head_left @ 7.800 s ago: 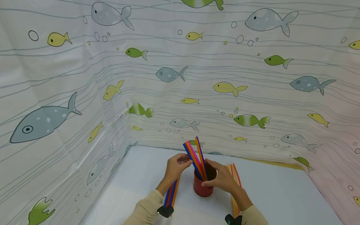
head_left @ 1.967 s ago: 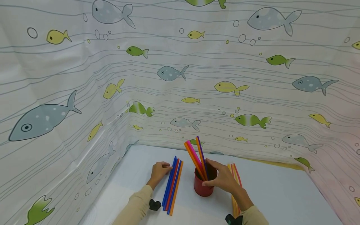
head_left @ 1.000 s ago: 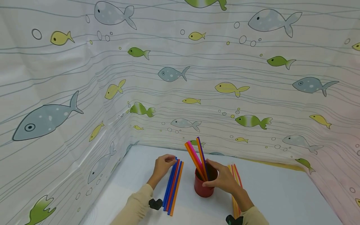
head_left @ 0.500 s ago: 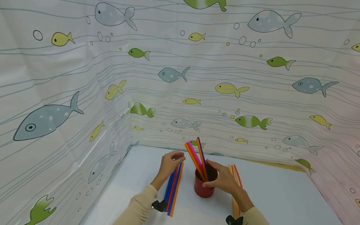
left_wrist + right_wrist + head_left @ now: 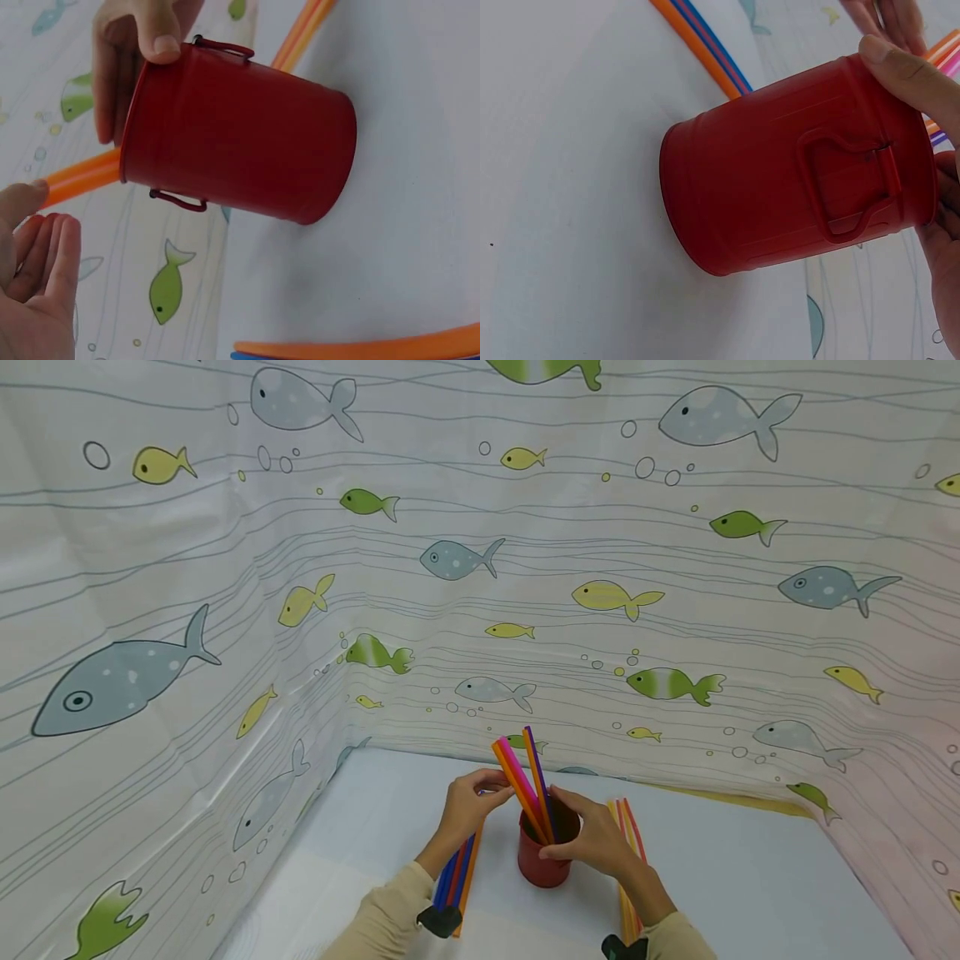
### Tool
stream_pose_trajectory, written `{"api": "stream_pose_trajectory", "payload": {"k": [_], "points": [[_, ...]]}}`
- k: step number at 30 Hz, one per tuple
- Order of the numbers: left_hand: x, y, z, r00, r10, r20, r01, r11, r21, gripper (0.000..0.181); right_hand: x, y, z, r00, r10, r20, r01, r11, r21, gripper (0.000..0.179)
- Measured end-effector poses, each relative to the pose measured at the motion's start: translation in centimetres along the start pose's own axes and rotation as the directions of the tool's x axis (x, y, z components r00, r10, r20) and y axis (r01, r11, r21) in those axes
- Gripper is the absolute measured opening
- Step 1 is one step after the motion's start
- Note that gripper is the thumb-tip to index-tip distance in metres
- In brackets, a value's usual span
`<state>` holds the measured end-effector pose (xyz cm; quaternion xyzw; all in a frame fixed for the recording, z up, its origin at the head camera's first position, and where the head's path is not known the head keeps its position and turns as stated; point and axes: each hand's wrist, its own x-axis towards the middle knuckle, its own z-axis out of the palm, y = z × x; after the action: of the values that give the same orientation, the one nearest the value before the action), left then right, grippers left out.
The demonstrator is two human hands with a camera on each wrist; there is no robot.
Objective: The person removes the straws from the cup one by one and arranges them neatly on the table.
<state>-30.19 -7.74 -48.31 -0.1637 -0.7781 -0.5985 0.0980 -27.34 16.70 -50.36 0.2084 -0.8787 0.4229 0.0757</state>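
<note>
A red metal bucket [image 5: 543, 870] with side handles stands on the white table, holding several straws. My right hand [image 5: 596, 837] grips its rim, thumb on the near side and fingers round the far side. In the bucket lean an orange straw [image 5: 503, 756], a pink straw [image 5: 517, 764] and a purple straw [image 5: 537, 770] beside another orange one. My left hand [image 5: 465, 807] is left of the bucket and pinches the orange straw near its upper end; the left wrist view shows the thumb [image 5: 26, 196] on it, fingers just below.
Left of the bucket lies a row of blue, red and orange straws [image 5: 470, 875], partly behind the left forearm. Yellow, orange and red straws [image 5: 630, 839] lie to the right, partly behind the right forearm. A fish-patterned curtain [image 5: 450, 610] surrounds the table.
The left hand has moved from the straw row right to the bucket's orange straw. Earlier it was at a blue straw in the bucket; that straw then lay in the row. The right hand stays.
</note>
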Motion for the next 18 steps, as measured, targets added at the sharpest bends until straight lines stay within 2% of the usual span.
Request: {"api": "stream_pose_trajectory", "payload": {"k": [9,14,18], "points": [[-0.4,-0.2,1.1,0.999,-0.009,-0.034,0.011,0.998,0.062,0.028,-0.1,-0.1,0.1,1.0,0.006,0.003,-0.006,1.0,-0.001,0.098],[-0.3,-0.3,1.6,0.999,-0.005,-0.037,0.007,0.999,0.039,0.029,-0.1,-0.2,0.1,1.0,0.006,0.001,-0.006,1.0,0.001,0.098],[-0.3,-0.4,1.8,0.999,-0.032,-0.031,0.032,0.999,0.024,0.026,-0.1,-0.2,0.1,1.0,0.001,-0.003,-0.001,1.0,-0.004,0.098]]}}
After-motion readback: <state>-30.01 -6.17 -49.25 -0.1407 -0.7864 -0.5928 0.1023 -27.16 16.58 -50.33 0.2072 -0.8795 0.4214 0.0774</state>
